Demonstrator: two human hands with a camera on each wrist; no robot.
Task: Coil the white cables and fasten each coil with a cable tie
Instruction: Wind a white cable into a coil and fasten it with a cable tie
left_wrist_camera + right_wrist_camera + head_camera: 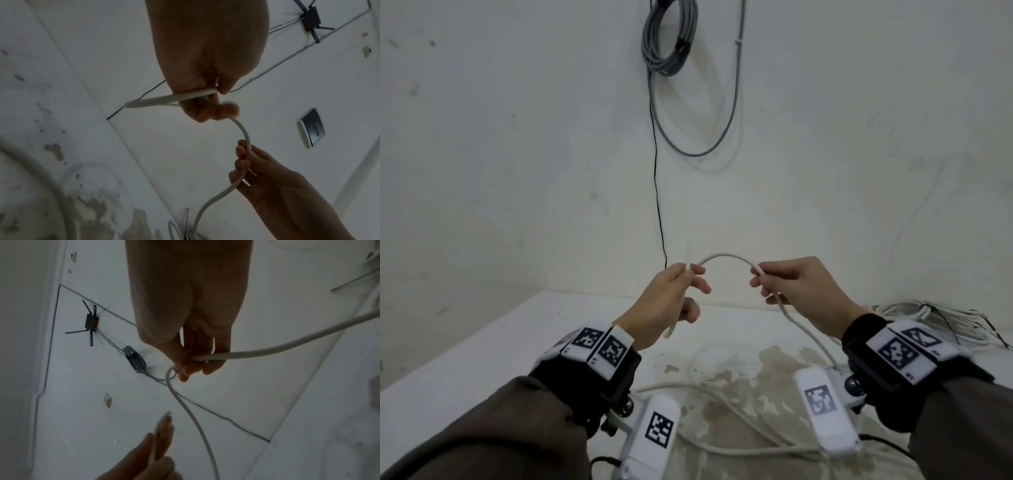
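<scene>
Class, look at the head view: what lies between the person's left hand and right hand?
In the head view, an arched stretch of the white cable spans from the left hand to the right hand; nothing else lies there.

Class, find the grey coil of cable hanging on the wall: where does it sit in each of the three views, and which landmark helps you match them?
Head: grey cable coil hangs at top centre on the wall.
Left wrist: not in view.
Right wrist: left of centre, beside the right hand.
Shared landmark: the white cable held between the two hands, seen in all three views.
</scene>
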